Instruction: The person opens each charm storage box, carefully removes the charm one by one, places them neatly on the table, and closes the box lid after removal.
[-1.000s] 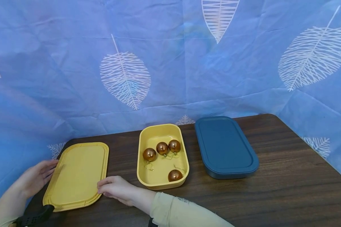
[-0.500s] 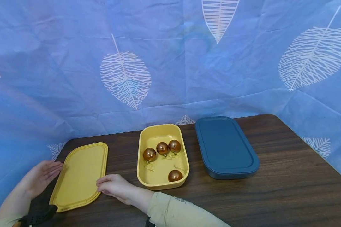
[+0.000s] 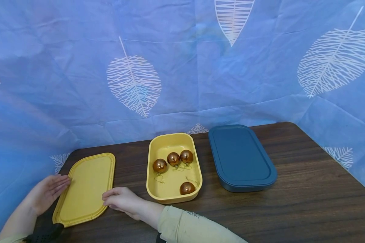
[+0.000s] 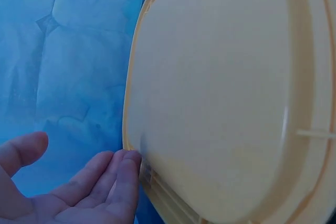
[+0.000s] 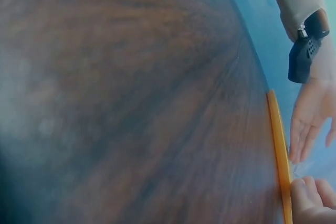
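Observation:
A yellow lid (image 3: 85,189) with a rounded rim lies at the table's left end, its face filling much of the left wrist view. My left hand (image 3: 48,193) is at its left side, fingers fairly straight and fingertips overlapping the edge; the left wrist view shows the thumb apart. My right hand (image 3: 123,201) pinches the lid's right edge near the front corner, and the right wrist view shows bent fingers (image 5: 310,195) against the narrow rim. To the right stands a yellow box (image 3: 174,199) holding several shiny brown baubles (image 3: 160,165) with gold strings.
A blue box with its lid on (image 3: 243,157) stands right of the yellow box. Dark wood covers the tabletop (image 3: 307,189). A blue cloth with white leaf prints (image 3: 182,77) hangs behind the table and along its sides.
The lid's left edge has shifted right, and the lid looks narrower from above. My left hand has moved right, over that edge. My right hand has barely moved.

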Tool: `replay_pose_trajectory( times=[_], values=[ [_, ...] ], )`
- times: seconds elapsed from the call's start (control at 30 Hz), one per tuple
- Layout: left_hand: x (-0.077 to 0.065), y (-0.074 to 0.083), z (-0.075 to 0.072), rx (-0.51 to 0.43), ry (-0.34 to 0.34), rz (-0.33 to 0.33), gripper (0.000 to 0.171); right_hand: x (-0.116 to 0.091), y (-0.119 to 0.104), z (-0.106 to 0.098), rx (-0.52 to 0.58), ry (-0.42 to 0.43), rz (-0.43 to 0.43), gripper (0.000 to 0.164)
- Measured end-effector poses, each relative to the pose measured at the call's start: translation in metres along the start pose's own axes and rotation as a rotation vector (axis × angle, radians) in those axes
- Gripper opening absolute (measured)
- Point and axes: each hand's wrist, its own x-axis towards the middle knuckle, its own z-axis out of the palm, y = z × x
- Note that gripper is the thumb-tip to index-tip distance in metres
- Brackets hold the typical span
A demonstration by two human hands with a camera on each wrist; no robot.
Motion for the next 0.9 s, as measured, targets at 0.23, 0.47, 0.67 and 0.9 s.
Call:
replay_pose_trajectory(
  times=[0.23,0.47,0.67,0.9],
  values=[
    [-0.003,0.003,0.013,0.002,-0.005,0.081,0.038,-0.008,-0.009,-0.002,-0.049,-0.044,-0.035,0.029],
    [0.002,0.014,0.056,0.008,-0.020,0.222,0.033,-0.030,-0.035,-0.014,-0.164,-0.172,-0.109,0.029],
    [0.005,0.020,0.107,0.154,-0.002,0.343,0.027,-0.052,-0.055,-0.024,-0.208,-0.207,-0.175,0.030],
    [0.010,0.024,0.157,0.243,-0.009,0.397,0.025,-0.069,-0.070,-0.042,-0.241,-0.216,-0.266,0.033]
  ],
)
